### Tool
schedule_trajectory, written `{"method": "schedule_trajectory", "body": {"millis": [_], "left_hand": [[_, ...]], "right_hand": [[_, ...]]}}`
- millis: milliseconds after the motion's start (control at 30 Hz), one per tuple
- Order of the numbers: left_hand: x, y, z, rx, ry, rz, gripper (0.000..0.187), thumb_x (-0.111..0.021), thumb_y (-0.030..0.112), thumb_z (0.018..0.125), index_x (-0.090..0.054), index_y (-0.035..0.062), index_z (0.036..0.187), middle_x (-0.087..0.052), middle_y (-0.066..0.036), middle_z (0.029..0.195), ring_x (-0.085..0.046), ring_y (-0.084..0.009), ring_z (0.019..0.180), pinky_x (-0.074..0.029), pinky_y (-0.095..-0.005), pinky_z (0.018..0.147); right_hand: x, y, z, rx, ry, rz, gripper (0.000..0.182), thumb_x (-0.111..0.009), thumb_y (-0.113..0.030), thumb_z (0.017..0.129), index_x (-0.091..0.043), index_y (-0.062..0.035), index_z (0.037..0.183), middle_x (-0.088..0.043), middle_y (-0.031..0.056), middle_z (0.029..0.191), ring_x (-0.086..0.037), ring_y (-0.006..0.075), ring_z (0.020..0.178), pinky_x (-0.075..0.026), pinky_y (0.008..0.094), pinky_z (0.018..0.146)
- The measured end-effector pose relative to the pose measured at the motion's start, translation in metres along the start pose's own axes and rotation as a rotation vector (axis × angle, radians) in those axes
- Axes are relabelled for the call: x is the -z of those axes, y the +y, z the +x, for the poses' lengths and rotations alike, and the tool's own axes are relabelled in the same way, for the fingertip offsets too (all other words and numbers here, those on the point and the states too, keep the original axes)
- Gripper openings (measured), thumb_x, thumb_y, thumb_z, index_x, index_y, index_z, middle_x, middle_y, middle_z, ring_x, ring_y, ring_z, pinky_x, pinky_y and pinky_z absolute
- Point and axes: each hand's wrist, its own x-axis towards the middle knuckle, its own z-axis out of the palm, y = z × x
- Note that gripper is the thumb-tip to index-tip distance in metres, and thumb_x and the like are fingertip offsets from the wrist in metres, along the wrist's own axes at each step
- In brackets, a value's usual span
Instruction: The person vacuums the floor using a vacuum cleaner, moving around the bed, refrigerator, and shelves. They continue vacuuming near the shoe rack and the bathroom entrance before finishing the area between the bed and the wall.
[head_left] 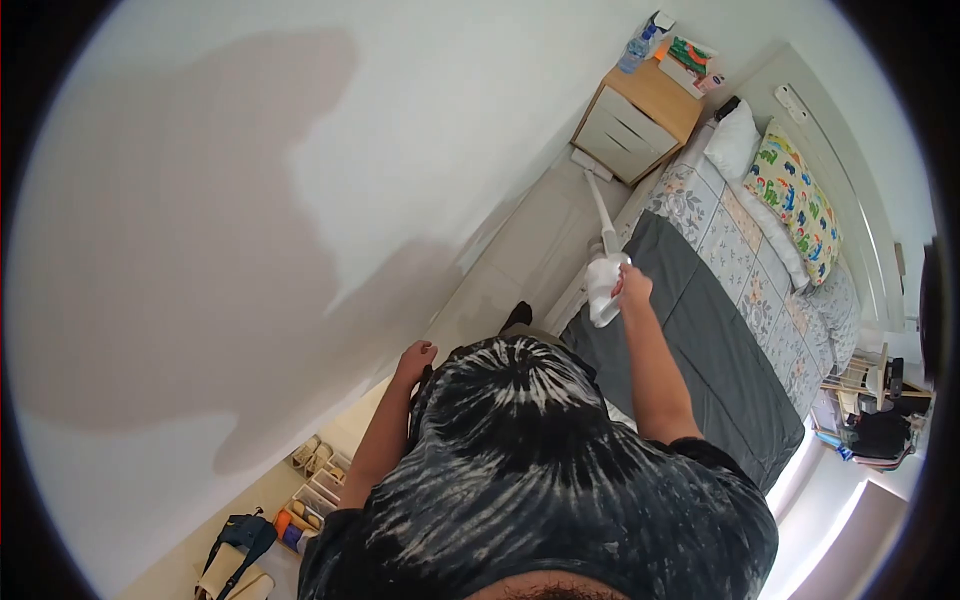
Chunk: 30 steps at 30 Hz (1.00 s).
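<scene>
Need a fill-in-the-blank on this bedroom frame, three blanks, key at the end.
1. The right hand grips a white ____ vacuum.
2. The vacuum's floor head sits beside the wooden ____.
3. The left hand holds ____.
4. The dinosaur-print pillow lies on the ____.

Missing: stick; nightstand; nothing; bed

Home bedroom: bed (pixel 720 330), nightstand (pixel 640 120)

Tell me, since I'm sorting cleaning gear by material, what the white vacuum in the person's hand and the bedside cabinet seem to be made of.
The vacuum, gripped by the right hand, looks like smooth white plastic: even colour, slight sheen, moulded body and thin tube. The bedside cabinet looks like light wood or wood-look laminate on top and side, with matte pale grey drawer fronts; which of the two cannot be told.
</scene>
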Motion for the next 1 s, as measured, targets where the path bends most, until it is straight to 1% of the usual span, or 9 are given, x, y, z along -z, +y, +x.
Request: {"method": "schedule_trajectory", "body": {"millis": [167,300,367,533,600,633,867,900,1000], "left_hand": [[-0.010,0.006,-0.010,0.010,-0.026,-0.008,0.050,-0.057,0.038,0.082,-0.057,0.0002,0.115,-0.063,-0.019,0.109,-0.060,-0.0302,0.102,-0.046,-0.0366,0.087],[0.000,-0.052,-0.023,-0.021,-0.119,-0.131,0.050,-0.057,0.038,0.082,-0.058,-0.0003,0.113,-0.062,-0.020,0.110,-0.060,-0.0313,0.103,-0.046,-0.0369,0.087],[0.010,-0.064,-0.030,0.073,-0.140,0.244,0.050,-0.055,0.040,0.083,-0.059,0.0000,0.112,-0.062,-0.020,0.108,-0.059,-0.0329,0.103,-0.046,-0.0371,0.087],[0.019,-0.102,-0.044,0.102,-0.129,0.319,0.050,-0.054,0.042,0.082,-0.059,0.0009,0.111,-0.063,-0.019,0.108,-0.058,-0.0335,0.104,-0.046,-0.0369,0.088],[0.023,-0.107,-0.049,0.081,-0.153,0.301,0.050,-0.054,0.042,0.082,-0.059,0.0011,0.111,-0.063,-0.019,0.108,-0.058,-0.0331,0.104,-0.046,-0.0367,0.088],[0.023,-0.105,-0.051,0.089,-0.144,0.287,0.050,-0.054,0.042,0.083,-0.059,0.0013,0.111,-0.063,-0.019,0.108,-0.059,-0.0329,0.104,-0.046,-0.0368,0.088],[0.035,-0.086,-0.057,-0.015,-0.107,0.038,0.050,-0.057,0.040,0.084,-0.057,0.0004,0.114,-0.064,-0.020,0.105,-0.061,-0.0301,0.101,-0.046,-0.0358,0.087],[0.037,-0.090,-0.056,-0.012,-0.106,0.040,0.050,-0.057,0.040,0.084,-0.057,0.0004,0.114,-0.064,-0.020,0.105,-0.061,-0.0301,0.101,-0.046,-0.0358,0.087],[0.037,-0.093,-0.049,-0.019,-0.060,0.092,0.051,-0.058,0.040,0.084,-0.056,-0.0010,0.115,-0.064,-0.020,0.104,-0.061,-0.0292,0.100,-0.046,-0.0353,0.086]], "right_hand": [[-0.014,0.017,-0.021,0.003,0.028,0.052,0.023,-0.063,-0.014,0.079,-0.055,0.0064,0.070,-0.046,0.0071,0.053,-0.042,0.0185,0.034,-0.033,0.0344,0.033],[-0.028,-0.002,-0.019,0.086,0.059,-0.103,0.023,-0.063,-0.015,0.078,-0.054,0.0039,0.069,-0.045,0.0060,0.050,-0.041,0.0176,0.034,-0.033,0.0343,0.033],[-0.033,-0.006,-0.018,0.082,0.106,-0.156,0.024,-0.064,-0.016,0.077,-0.055,0.0046,0.069,-0.046,0.0070,0.050,-0.042,0.0180,0.034,-0.033,0.0344,0.034],[-0.042,0.009,-0.011,0.162,0.155,-0.494,0.031,-0.063,-0.022,0.077,-0.059,0.0085,0.073,-0.055,0.0118,0.055,-0.053,0.0226,0.040,-0.041,0.0363,0.039],[-0.047,0.012,0.000,0.205,0.062,-0.919,0.043,-0.058,-0.030,0.076,-0.063,0.0095,0.095,-0.065,0.0263,0.095,-0.066,0.0349,0.085,-0.051,0.0401,0.074],[-0.049,0.008,-0.003,0.188,0.050,-0.957,0.042,-0.055,-0.028,0.076,-0.064,0.0072,0.097,-0.063,0.0277,0.100,-0.061,0.0378,0.100,-0.048,0.0412,0.085],[-0.043,-0.025,0.002,0.402,0.036,-1.236,0.034,-0.054,-0.020,0.076,-0.066,0.0033,0.098,-0.065,0.0231,0.100,-0.063,0.0355,0.096,-0.050,0.0400,0.083],[-0.043,-0.030,0.001,0.329,0.002,-1.183,0.032,-0.054,-0.019,0.077,-0.066,0.0015,0.098,-0.065,0.0212,0.099,-0.064,0.0340,0.095,-0.050,0.0398,0.081],[-0.036,-0.044,-0.028,0.452,-0.014,-1.298,0.031,-0.056,-0.019,0.074,-0.065,0.0047,0.092,-0.065,0.0255,0.092,-0.064,0.0363,0.090,-0.050,0.0423,0.078]]}}
